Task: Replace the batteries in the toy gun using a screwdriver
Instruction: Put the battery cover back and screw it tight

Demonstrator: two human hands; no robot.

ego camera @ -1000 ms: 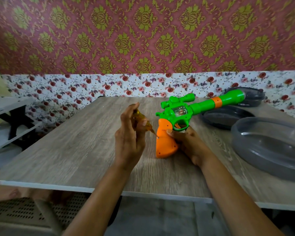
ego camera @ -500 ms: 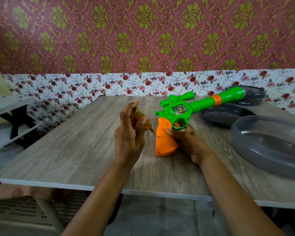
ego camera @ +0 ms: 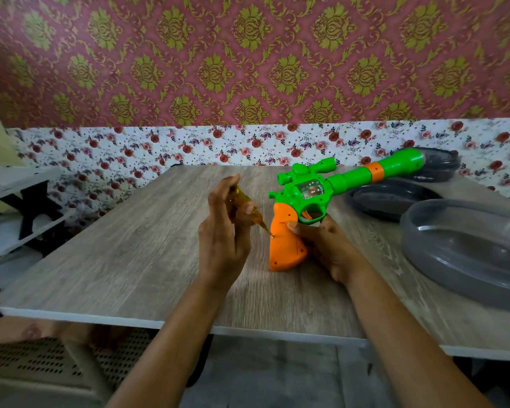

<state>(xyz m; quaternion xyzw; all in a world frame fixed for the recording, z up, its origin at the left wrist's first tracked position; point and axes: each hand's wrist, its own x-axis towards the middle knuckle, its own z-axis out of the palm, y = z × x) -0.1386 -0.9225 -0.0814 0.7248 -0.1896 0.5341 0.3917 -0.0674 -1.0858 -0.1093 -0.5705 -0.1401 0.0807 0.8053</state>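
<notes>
Since nothing has shifted, the right hand point(ego camera: 328, 246) still clasping the toy gun point(ego camera: 306, 192) butt-down on the table point(ego camera: 124, 260) and the left hand point(ego camera: 221, 244) gripping the screwdriver point(ego camera: 243, 201) against its orange grip, unscrewing seems unfinished

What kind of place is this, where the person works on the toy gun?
Most likely a room in a home, not a workshop. It has damask wallpaper above a floral strip, a wood-grain table, and grey plastic trays on the table's right side.
</notes>
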